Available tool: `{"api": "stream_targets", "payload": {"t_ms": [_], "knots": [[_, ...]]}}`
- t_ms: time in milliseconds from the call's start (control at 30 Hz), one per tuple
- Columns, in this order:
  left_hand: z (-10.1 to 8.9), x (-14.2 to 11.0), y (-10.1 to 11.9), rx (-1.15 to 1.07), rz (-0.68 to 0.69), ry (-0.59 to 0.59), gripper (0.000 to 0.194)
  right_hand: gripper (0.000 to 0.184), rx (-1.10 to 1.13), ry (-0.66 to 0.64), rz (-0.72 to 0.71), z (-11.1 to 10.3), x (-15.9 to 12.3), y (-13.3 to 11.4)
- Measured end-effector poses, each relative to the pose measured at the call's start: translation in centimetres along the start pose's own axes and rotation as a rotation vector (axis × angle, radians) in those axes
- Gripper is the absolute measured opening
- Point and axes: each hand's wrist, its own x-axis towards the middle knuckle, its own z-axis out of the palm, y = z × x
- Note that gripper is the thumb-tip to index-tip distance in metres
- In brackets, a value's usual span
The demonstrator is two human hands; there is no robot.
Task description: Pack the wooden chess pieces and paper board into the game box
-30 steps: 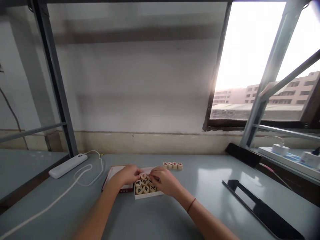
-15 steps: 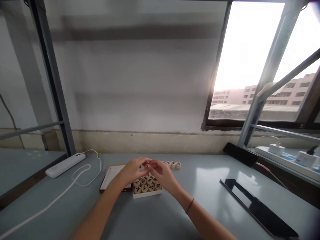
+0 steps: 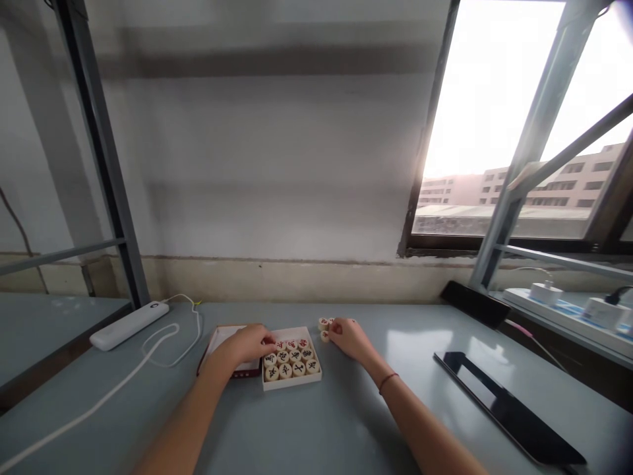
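A white box (image 3: 293, 384) holds rows of round xiangqi pieces (image 3: 295, 356), black characters in front and red ones behind. My left hand (image 3: 251, 344) bends over the box's left edge, fingertips closed at the left end of the red row; the piece under them is hidden. To the right of the box, my right hand (image 3: 350, 338) is closed, its fingertips at a xiangqi piece (image 3: 325, 336) on the table. That piece stands in front of a row of red-marked pieces (image 3: 323, 324), partly covered by the hand.
The dark red box lid (image 3: 246, 374) lies left of the white box, inside up. A white power bank (image 3: 129, 326) with a cable (image 3: 113, 392) is at the left. To the right are a black tablet (image 3: 509, 409), a dark slab (image 3: 475, 305) and a power strip (image 3: 524, 300).
My hands were together above the box with a piece between them; now they are apart. My right hand has moved right to the outside row, and my left has come down to the box's left edge.
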Motion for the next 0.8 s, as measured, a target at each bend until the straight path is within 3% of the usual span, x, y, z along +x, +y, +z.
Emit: {"api": "stream_targets", "payload": {"t_ms": [200, 400, 533, 700, 800], "knots": [[-0.3, -0.3, 0.9, 0.019, -0.053, -0.005, 0.035, 0.020, -0.007, 0.066, -0.017, -0.4, -0.6, -1.1], [0.5, 0.5, 1.1, 0.098, -0.046, 0.074, 0.035, 0.020, 0.055, 0.069, -0.215, -0.8, -2.0, -3.5], [0.6, 0.7, 1.1, -0.075, -0.002, 0.193, 0.034, 0.023, 0.170, 0.036, -0.308, -0.6, -2.7, -4.9], [0.4, 0.4, 2.7, -0.368, 0.188, 0.280, 0.040, 0.031, 0.467, -0.083, -0.345, -0.7, -3.3, -6.5], [0.4, 0.4, 3.0, -0.369, 0.195, 0.308, 0.044, 0.031, 0.546, -0.085, -0.264, -1.2, -2.6, -5.9]]}}
